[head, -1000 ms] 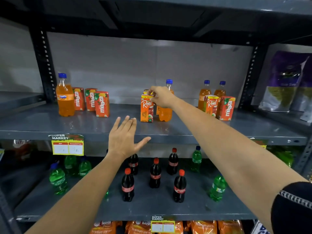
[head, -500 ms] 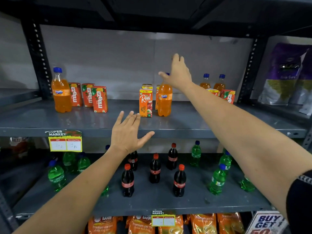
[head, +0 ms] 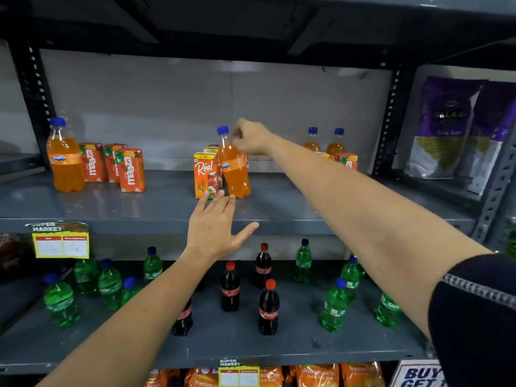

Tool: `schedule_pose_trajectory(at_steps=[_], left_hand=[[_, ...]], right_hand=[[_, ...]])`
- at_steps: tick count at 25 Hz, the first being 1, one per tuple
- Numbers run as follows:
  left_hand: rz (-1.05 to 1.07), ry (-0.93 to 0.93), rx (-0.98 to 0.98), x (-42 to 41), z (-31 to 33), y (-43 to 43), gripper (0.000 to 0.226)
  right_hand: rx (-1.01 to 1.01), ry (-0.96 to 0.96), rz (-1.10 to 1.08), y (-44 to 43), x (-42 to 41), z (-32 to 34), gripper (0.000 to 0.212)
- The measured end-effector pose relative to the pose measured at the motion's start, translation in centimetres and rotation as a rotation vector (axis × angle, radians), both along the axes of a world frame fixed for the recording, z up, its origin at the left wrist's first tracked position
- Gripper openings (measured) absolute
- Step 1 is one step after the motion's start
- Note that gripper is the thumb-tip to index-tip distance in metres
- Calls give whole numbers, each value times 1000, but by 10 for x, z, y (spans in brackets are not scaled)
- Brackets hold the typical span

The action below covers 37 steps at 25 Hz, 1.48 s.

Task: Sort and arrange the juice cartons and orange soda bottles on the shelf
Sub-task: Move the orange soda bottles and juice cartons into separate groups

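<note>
Right hand (head: 251,136) gripping tilted orange soda bottle (head: 233,166) neck, left hand (head: 215,230) open.

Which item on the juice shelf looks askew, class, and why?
The middle orange soda bottle leans, its blue cap tipped left, while the right hand holds its neck. The other orange bottles stand upright. It also sits among Real cartons, apart from the bottle at far left and the pair at right, so the sorts are mixed.
</note>
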<state>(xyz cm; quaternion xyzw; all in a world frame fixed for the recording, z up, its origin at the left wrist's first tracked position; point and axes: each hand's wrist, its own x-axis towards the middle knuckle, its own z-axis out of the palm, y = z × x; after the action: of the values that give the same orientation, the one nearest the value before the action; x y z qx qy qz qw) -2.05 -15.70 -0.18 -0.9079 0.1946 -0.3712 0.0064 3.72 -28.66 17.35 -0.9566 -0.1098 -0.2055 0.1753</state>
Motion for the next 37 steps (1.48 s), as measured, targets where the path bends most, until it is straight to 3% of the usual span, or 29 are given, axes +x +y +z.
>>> schedule_pose_trajectory(at_steps=[4, 11, 16, 25, 32, 37], left_hand=[[22, -15, -12, -2, -1, 0, 88], [7, -81, -48, -2, -3, -3, 76], [-16, -130, -72, 0, -3, -3, 73], [-32, -143, -75, 1, -1, -5, 76], [18, -9, -70, -6, 11, -52, 97], [1, -7, 15, -10, 10, -90, 103]], right_hand=[[183, 129, 72, 7, 14, -20, 61], [200, 182, 78, -2, 37, -41, 63], [229, 194, 61, 8, 41, -60, 85], [375, 164, 101, -16, 33, -61, 77], [504, 9, -143, -82, 16, -60, 79], [503, 0, -172, -108, -5, -73, 80]])
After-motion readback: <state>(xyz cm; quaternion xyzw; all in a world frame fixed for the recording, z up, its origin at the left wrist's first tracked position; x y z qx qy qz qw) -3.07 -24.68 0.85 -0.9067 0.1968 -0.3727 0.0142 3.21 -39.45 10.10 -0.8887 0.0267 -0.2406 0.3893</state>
